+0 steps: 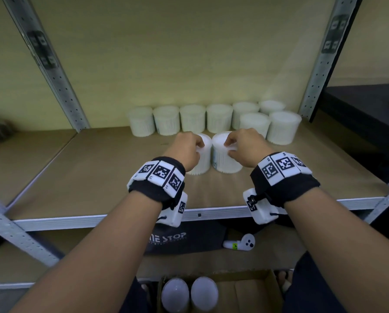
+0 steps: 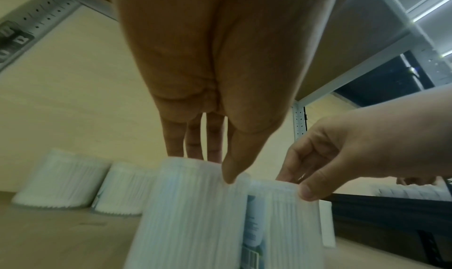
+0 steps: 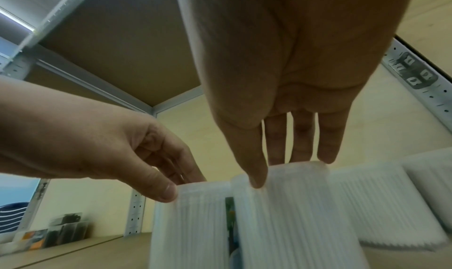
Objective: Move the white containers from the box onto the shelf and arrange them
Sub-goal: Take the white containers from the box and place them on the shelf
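Two white ribbed containers stand side by side on the shelf board (image 1: 98,177), in front of a back row of several more containers (image 1: 192,118). My left hand (image 1: 199,146) grips the left container (image 1: 202,164) by its top rim, thumb (image 2: 229,174) on the near side and fingers on the far side. In the same way my right hand (image 1: 230,146) grips the right container (image 1: 226,162), thumb (image 3: 255,178) in front. Both containers (image 2: 190,215) (image 3: 293,215) touch or nearly touch. Below, the cardboard box (image 1: 252,288) holds two more white containers (image 1: 175,294).
Grey metal posts (image 1: 60,82) (image 1: 320,71) frame the shelf bay. Two further containers (image 1: 283,127) stand in front of the row at the right. On the lower shelf lie a black bag (image 1: 184,240) and a white controller (image 1: 241,242). Bare board lies to the left of the containers.
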